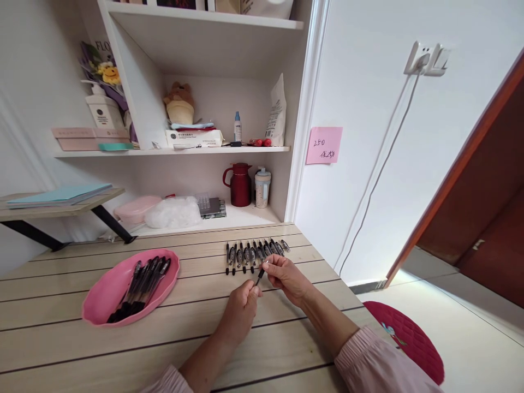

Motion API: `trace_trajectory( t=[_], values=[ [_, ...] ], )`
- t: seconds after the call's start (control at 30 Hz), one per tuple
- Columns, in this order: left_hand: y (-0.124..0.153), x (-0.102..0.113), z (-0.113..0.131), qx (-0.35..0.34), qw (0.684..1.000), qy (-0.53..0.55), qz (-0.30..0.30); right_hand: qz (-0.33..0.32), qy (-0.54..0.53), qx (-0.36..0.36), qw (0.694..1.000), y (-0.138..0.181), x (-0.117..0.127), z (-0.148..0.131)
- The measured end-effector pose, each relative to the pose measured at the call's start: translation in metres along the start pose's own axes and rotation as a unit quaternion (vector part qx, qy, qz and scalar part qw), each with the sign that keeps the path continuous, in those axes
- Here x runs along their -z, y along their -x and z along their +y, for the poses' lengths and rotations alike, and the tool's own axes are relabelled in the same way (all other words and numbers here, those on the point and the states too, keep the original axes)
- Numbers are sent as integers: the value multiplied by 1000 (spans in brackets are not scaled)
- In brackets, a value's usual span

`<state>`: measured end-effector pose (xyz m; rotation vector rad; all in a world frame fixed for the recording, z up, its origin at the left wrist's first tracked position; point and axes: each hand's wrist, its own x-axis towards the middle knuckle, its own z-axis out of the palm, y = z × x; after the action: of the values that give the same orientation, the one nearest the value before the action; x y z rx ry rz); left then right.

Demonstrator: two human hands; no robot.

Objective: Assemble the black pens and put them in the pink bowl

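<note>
My left hand [242,308] is closed in a fist around the lower end of a black pen [260,277]. My right hand [286,277] pinches the pen's upper end with its fingertips, just in front of a row of several black pens [254,254] laid side by side on the wooden table [61,338]. A pink oval tray [102,300] to the left holds several more black pens [141,286].
Shelves behind the table carry a dark red jug [239,184], a lidded cup [262,187], a pink box [135,209] and a plastic bag [174,212]. A pink note [323,144] sticks on the wall. A red cushion [405,338] lies on the floor at right.
</note>
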<state>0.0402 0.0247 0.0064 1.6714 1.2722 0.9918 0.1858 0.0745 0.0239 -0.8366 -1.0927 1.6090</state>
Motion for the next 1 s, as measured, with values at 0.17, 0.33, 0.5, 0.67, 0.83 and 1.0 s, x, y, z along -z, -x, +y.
trace_trajectory(
  t=[0.17,0.33,0.5,0.67,0.83,1.0],
  values=[
    [0,1,0,1,1000,-14,2,-5,-2,-4,1000,-1,2,-1],
    [2,1,1,-4,1000,-7,-2,-23,7,-9,1000,-1,3,-1],
    [2,1,2,2,1000,-5,1,-7,23,2,1000,-4,4,5],
    [1,1,3,16,1000,6,-1,25,253,46,966,-24,30,-12],
    [1,1,3,19,999,36,0,249,525,38,813,-64,70,-40],
    [-2,3,-2,33,998,58,0,272,574,14,772,-90,79,-33]
  ],
)
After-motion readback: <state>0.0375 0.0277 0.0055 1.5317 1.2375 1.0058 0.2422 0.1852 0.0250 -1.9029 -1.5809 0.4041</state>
